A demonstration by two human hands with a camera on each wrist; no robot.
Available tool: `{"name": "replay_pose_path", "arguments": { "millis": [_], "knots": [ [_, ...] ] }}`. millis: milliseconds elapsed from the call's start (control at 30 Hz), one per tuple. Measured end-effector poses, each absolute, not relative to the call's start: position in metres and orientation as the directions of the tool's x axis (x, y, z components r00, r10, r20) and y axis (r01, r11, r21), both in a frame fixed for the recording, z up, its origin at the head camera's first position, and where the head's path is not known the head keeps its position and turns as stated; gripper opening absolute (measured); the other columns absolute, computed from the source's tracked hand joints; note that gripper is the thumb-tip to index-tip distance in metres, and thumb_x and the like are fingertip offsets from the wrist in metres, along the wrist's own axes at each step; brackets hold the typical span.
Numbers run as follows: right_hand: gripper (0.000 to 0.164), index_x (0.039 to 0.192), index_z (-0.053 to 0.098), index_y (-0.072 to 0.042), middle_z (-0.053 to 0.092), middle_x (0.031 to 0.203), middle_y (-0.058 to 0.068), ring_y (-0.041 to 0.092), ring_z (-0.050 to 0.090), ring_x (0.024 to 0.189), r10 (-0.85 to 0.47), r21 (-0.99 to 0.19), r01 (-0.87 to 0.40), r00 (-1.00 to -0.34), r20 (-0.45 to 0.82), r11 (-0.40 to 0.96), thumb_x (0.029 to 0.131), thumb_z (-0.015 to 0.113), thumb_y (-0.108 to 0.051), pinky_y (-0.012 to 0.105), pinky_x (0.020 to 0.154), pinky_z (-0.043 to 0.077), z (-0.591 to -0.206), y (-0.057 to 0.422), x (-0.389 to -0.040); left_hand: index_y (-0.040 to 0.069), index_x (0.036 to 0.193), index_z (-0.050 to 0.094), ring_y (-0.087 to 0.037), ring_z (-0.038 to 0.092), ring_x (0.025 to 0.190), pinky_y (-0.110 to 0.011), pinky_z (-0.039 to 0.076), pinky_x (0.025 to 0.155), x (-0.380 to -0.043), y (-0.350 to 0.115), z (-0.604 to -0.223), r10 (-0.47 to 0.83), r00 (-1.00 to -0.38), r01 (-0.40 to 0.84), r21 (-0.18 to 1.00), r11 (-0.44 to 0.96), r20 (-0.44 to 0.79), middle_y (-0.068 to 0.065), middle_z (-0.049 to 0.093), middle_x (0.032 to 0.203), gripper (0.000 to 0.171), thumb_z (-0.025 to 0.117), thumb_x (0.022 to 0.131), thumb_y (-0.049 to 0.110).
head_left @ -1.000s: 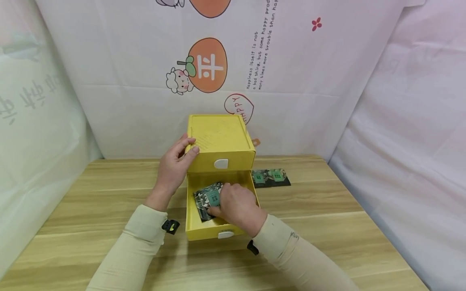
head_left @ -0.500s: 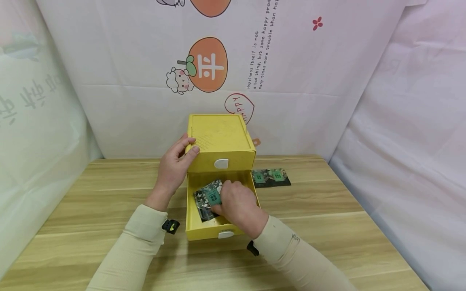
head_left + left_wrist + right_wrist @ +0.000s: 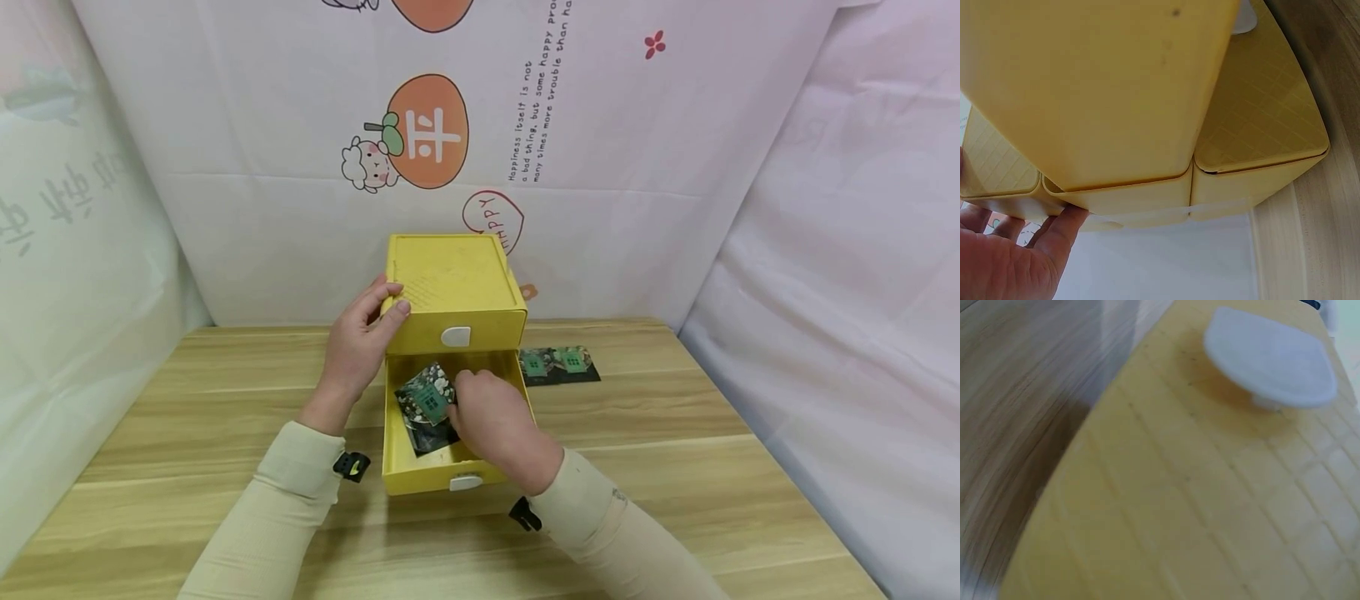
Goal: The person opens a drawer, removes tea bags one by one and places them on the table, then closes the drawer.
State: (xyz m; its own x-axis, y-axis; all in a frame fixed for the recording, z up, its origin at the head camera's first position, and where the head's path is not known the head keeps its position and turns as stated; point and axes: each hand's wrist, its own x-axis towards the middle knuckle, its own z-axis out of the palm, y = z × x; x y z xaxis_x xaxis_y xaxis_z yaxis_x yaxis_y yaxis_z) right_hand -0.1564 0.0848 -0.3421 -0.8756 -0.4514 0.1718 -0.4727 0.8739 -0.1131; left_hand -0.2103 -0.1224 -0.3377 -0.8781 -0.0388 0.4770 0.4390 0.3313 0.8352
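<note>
A yellow drawer unit stands on the table with a lower drawer pulled out. My left hand rests at its upper left edge, thumb and fingertips over the top. In the left wrist view the left thumb lies along the unit's edge. Inside the drawer, my right hand pinches a dark flower-printed packet with a green label by its right side. Another dark packet lies beneath it on the drawer floor. The right fingertips are mostly hidden behind the hand.
More packets with green labels lie on the wooden table just right of the unit. White printed cloth hangs behind and at both sides. A white handle juts from the drawer front in the right wrist view.
The flower-printed packet has turned and risen slightly toward the back left in my right hand, showing more of the dark packet under it. My left hand stays put.
</note>
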Motion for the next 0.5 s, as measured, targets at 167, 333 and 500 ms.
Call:
{"name": "replay_pose_path", "arguments": {
  "millis": [167, 333, 500],
  "knots": [
    [0.02, 0.091, 0.064, -0.009, 0.058, 0.07, -0.002, 0.011, 0.055, 0.06, -0.456, -0.176, -0.491, -0.866, 0.205, 0.853, 0.098, 0.074, -0.025, 0.031, 0.057, 0.05, -0.338, 0.089, -0.154, 0.013, 0.141, 0.065, -0.018, 0.038, 0.153, -0.047, 0.039, 0.122, -0.21, -0.123, -0.338, -0.039, -0.879, 0.436, 0.836, 0.334, 0.474, -0.001, 0.041, 0.166, 0.045, 0.061, 0.106, 0.04],
    [0.014, 0.098, 0.069, -0.011, 0.069, 0.079, -0.004, 0.007, 0.057, 0.061, -0.473, -0.194, -0.541, -0.826, 0.307, 0.818, 0.099, 0.074, -0.024, 0.028, 0.058, 0.051, -0.337, 0.094, -0.149, 0.013, 0.141, 0.065, -0.019, 0.039, 0.153, -0.047, 0.039, 0.122, -0.21, -0.123, -0.337, -0.042, -0.88, 0.435, 0.837, 0.332, 0.474, -0.002, 0.042, 0.165, 0.045, 0.062, 0.106, 0.04],
    [0.013, 0.102, 0.072, -0.012, 0.073, 0.083, -0.004, 0.006, 0.06, 0.062, -0.484, -0.202, -0.597, -0.77, 0.415, 0.777, 0.097, 0.076, -0.023, 0.025, 0.057, 0.052, -0.338, 0.102, -0.147, 0.013, 0.142, 0.065, -0.018, 0.039, 0.152, -0.045, 0.039, 0.122, -0.21, -0.123, -0.338, -0.039, -0.883, 0.429, 0.837, 0.339, 0.468, -0.001, 0.041, 0.166, 0.047, 0.061, 0.105, 0.042]
  ]
}}
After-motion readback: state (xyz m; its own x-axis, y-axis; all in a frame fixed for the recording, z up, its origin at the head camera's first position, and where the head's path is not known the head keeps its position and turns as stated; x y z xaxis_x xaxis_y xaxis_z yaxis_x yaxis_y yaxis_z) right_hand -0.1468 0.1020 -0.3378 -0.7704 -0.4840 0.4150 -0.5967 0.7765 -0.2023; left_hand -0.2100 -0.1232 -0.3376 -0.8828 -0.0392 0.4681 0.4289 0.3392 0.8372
